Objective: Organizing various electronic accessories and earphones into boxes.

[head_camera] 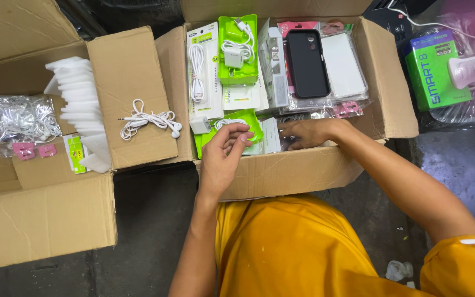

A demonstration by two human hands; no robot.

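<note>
White earphones [148,122] lie on a flap; bagged earphones, perhaps [20,119], sit left.

A stockroom or packing spot of a phone-accessory shop is suggested. Open cardboard boxes [281,170] are set on a dark concrete floor [138,220] and are filled with packaged charging cables [198,71], chargers in green blister packs [237,49], phone cases [307,63] and bagged white earphones [20,118].

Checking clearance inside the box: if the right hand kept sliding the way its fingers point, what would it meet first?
Probably the small white box standing beside the green charger pack; the right hand fingers point left and look nearly against it, though depth is unclear.
</note>
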